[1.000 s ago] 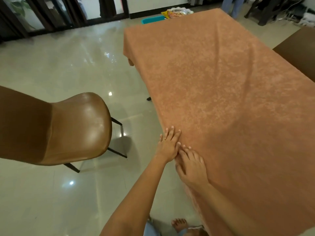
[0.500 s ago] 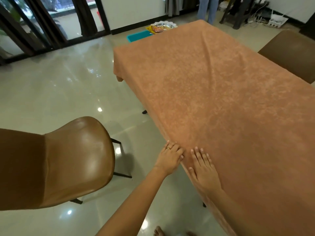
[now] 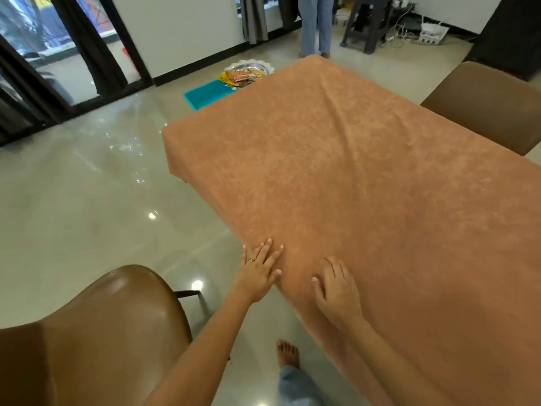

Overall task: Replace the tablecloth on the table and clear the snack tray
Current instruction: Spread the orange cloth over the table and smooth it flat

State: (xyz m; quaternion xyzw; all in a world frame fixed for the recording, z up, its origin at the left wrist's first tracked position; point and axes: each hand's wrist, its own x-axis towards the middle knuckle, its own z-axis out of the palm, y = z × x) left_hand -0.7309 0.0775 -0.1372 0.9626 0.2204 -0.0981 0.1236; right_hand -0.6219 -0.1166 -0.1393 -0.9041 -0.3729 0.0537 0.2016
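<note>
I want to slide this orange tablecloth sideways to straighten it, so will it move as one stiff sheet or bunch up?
The orange tablecloth probably bunches: a long crease already runs across it. It looks floppy, hanging limp over the edges. Its plush surface may drag under the flat left hand and right hand.

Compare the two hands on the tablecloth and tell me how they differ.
The left hand wears a ring; the right hand shows none. The left hand lies at the table's edge with fingers straight and spread; the right hand sits further onto the tablecloth, its fingers slightly bent. The left hand's heel hangs off the edge, while the right hand lies wholly over the cloth. Both press palm-down on the orange cloth, gripping nothing.
</note>
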